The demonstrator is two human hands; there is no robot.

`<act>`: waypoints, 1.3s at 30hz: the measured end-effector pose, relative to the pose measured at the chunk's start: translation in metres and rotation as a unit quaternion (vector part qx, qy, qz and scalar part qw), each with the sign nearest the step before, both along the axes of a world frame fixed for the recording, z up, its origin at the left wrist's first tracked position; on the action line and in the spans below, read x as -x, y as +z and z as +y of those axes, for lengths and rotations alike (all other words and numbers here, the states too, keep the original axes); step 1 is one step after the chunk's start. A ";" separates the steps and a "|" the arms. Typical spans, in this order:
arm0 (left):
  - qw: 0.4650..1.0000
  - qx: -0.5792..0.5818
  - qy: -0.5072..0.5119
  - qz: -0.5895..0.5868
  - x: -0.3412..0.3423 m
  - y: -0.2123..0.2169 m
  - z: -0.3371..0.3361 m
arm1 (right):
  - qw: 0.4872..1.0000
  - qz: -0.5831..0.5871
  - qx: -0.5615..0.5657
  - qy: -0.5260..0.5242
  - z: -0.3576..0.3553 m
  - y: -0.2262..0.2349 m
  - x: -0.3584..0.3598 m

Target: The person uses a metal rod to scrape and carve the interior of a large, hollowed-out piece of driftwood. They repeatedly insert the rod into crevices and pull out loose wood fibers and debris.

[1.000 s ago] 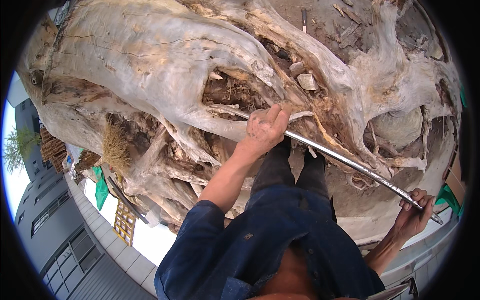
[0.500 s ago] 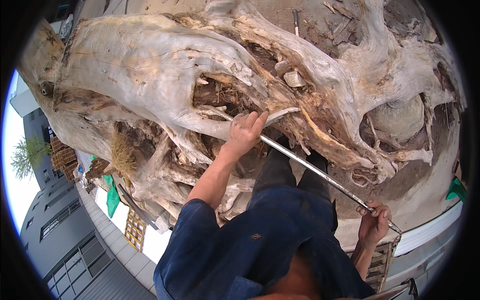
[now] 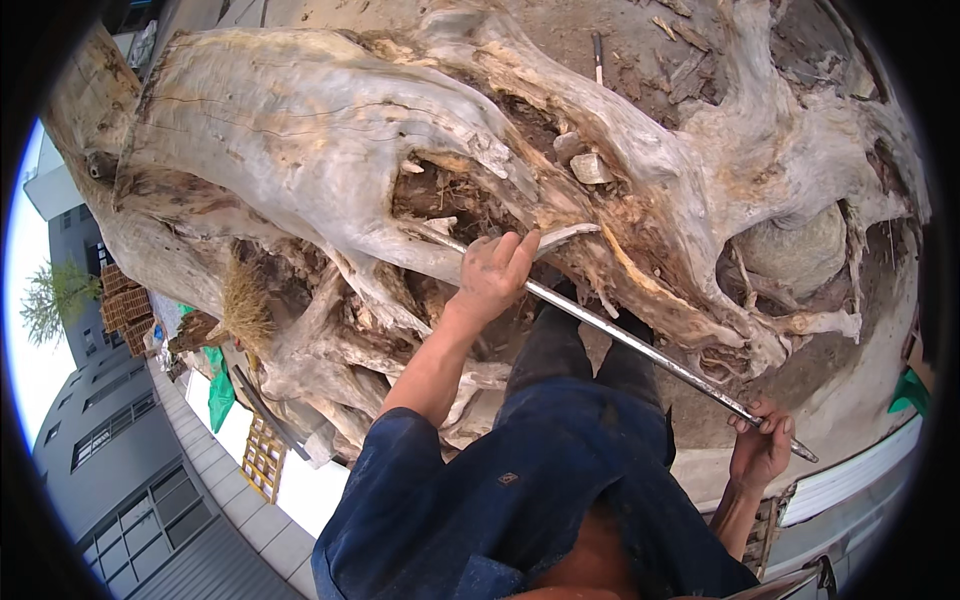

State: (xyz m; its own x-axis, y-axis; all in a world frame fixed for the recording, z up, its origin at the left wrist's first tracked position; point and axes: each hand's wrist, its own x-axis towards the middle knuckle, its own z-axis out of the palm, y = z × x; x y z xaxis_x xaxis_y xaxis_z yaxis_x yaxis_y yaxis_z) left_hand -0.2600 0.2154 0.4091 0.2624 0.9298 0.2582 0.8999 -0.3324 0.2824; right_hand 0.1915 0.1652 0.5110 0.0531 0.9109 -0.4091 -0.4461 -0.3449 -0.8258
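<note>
A long metal pry bar (image 3: 640, 347) slants across my front, from a hollow in a big weathered tree stump (image 3: 290, 130) down to the lower right. My left hand (image 3: 496, 272) is wrapped round its upper part, close against the pale wood. Near the lower end, my right hand (image 3: 762, 440) grips the bar with curled fingers, and a pointed tip sticks out past it. The other end reaches into the dark hollow (image 3: 460, 195), which holds crumbly brown wood and fibres. A pale wood chip (image 3: 440, 226) lies beside that end.
Stones (image 3: 591, 168) sit in a stump crevice, and a larger rounded stone (image 3: 795, 243) is lodged between roots at right. A dark-handled tool (image 3: 598, 58) lies on the dirt beyond. A dry brush-like tuft (image 3: 245, 305) rests at left, near a wooden pallet (image 3: 263, 458).
The pry bar has shifted slightly toward the lower right, along with my right hand. My left hand has barely moved, and both hands keep their grip. The view has shifted a little.
</note>
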 end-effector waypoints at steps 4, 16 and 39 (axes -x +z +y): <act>1.000 -0.006 0.000 0.007 0.011 -0.005 0.007 | 0.998 -0.025 -0.029 0.053 0.007 0.006 0.015; 1.000 0.013 0.026 -0.003 0.039 -0.022 -0.001 | 0.994 -0.013 -0.008 0.111 -0.006 0.010 0.052; 0.982 -0.067 0.153 -0.093 0.024 0.028 0.059 | 0.949 -0.077 -0.290 0.098 0.167 0.102 0.081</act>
State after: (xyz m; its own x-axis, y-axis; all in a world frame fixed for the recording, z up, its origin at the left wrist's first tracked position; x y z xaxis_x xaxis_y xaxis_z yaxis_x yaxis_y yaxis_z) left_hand -0.2836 0.2745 0.4376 -0.0875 0.9121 0.4005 0.9005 -0.0994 0.4233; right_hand 0.1102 0.3325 0.6133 -0.1226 0.9790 0.1626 -0.2789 0.1232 -0.9524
